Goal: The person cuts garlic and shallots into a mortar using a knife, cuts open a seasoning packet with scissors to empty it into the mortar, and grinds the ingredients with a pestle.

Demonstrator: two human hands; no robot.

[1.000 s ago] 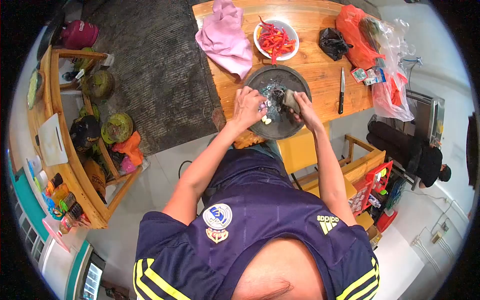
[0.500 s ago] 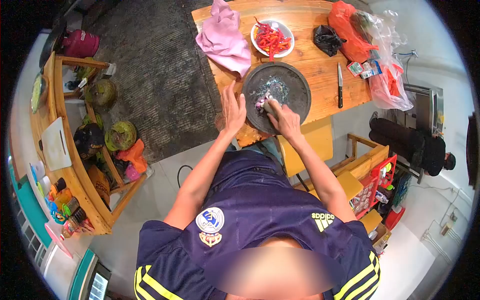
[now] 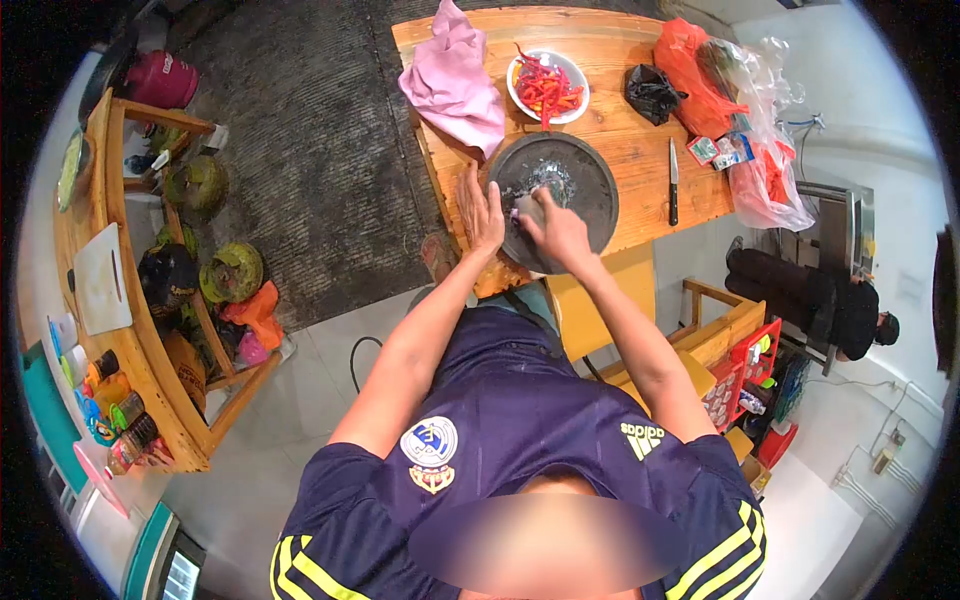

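Grip of the right hand (image 3: 560,234) encloses a grey stone pestle (image 3: 530,207) inside the round, dark stone mortar (image 3: 592,172); the flat, empty left hand (image 3: 482,210) has moved out beside the mortar's rim, leaving the pestle room.

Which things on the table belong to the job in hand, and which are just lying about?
In the job:
dark round mortar, left hand at its rim
grey pestle, in the right hand
purple pieces beside it
possibly red chillies, untouched

Lying about:
knife
pink cloth
black bag
orange-red bag
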